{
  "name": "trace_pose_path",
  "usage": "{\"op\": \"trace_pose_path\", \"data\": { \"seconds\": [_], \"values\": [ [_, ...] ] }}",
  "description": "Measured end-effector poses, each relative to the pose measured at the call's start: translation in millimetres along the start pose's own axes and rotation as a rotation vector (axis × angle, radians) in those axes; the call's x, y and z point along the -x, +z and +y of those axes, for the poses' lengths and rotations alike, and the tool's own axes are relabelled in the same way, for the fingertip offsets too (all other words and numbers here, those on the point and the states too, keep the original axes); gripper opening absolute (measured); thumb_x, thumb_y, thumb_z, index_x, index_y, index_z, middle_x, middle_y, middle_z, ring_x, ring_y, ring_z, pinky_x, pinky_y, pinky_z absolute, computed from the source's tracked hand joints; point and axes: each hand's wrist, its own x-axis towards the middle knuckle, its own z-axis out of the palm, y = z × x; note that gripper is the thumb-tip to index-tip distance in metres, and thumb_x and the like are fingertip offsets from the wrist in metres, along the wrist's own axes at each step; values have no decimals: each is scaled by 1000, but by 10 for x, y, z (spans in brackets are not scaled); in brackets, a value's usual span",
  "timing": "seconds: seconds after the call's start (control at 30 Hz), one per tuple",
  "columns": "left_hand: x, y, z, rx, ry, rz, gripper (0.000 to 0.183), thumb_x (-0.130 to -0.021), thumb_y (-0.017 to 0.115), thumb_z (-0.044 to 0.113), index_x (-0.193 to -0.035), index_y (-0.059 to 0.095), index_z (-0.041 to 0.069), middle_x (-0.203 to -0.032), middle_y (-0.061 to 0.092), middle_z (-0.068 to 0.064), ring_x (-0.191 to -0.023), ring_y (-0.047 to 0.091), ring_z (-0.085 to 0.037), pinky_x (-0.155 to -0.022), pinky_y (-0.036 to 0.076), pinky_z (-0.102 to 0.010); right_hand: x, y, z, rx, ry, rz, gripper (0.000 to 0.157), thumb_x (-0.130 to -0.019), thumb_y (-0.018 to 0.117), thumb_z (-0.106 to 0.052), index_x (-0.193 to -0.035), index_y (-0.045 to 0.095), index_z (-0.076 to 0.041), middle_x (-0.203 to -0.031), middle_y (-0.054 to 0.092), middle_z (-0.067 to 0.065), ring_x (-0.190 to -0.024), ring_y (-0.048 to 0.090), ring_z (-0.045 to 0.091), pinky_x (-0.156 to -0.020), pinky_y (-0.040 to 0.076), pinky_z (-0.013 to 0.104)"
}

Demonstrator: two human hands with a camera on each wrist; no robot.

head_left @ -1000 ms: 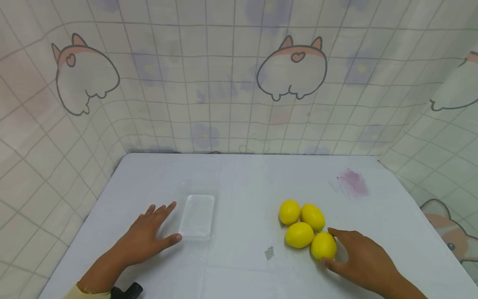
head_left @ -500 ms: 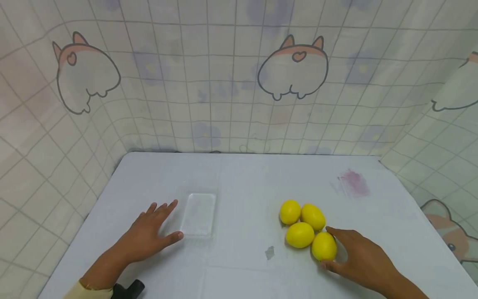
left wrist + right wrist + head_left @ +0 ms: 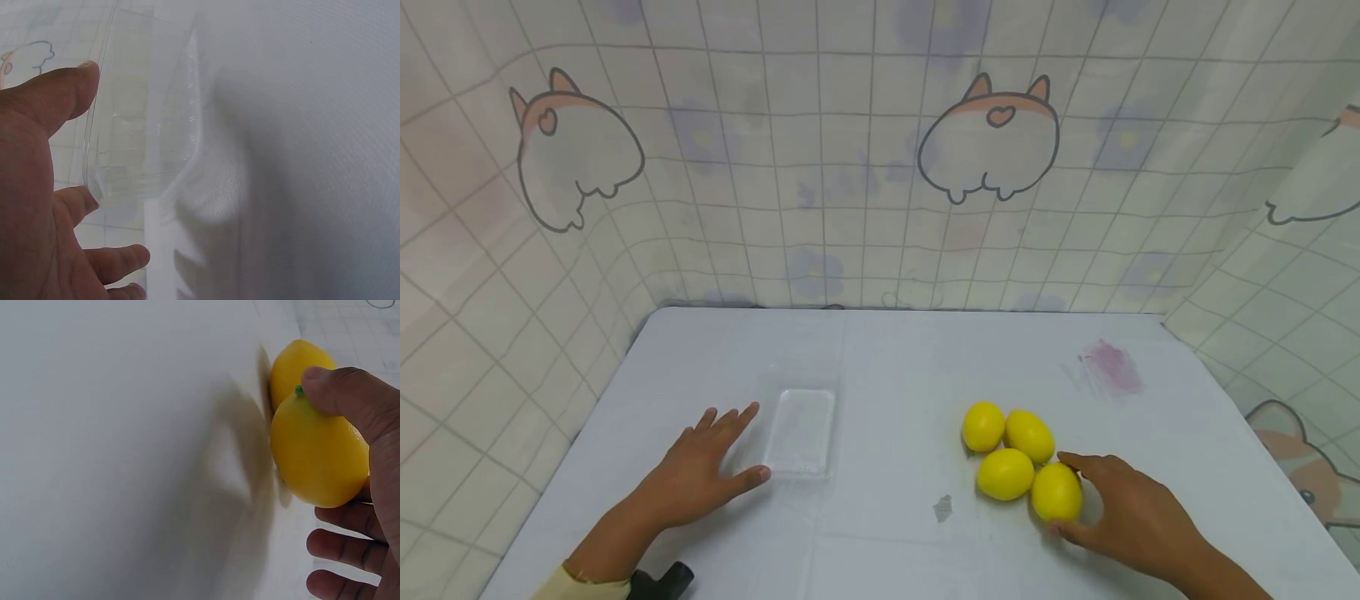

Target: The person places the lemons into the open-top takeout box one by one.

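Several yellow lemons sit in a cluster on the right half of the table. My right hand [image 3: 1138, 517] pinches the nearest lemon [image 3: 1057, 492] between thumb and index finger; its green stem tip shows in the right wrist view, where the other fingers extend below the lemon [image 3: 320, 450]. Right against it on the left is another lemon [image 3: 1005, 474], with a third lemon [image 3: 983, 427] and one more lemon [image 3: 1030, 436] behind. On the left, a clear plastic container [image 3: 801, 433] stands beside my left hand [image 3: 696, 475], whose fingers are spread, thumb and index finger close to its side.
A white cloth covers the table [image 3: 895, 358], with a pink stain [image 3: 1110, 368] at the back right and a grey patch [image 3: 942, 507] in front of the lemons. Patterned curtains [image 3: 850, 167] close off the back and sides. A black object [image 3: 662, 579] shows by the left wrist.
The nearest lemon has shifted slightly to the right with my right hand, whose thumb and index finger now press closer on it. My left hand has stayed beside the container.
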Motion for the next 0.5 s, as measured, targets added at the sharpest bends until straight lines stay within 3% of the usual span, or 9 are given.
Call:
{"op": "trace_pose_path", "data": {
  "seconds": [0.5],
  "values": [
    [-3, -15, 4, -1, 13, -2, 94, -91, 61, 70, -161, 35, 12, -155, 45, -22, -143, 27, -59, -108, 23, -78, -97, -301, 0, 7, -27, 30, 92, -72, 78, -74, -143, 60, -18, -125, 68, 10, -104, 66, 31, -75, 58, 55]
  ]
}}
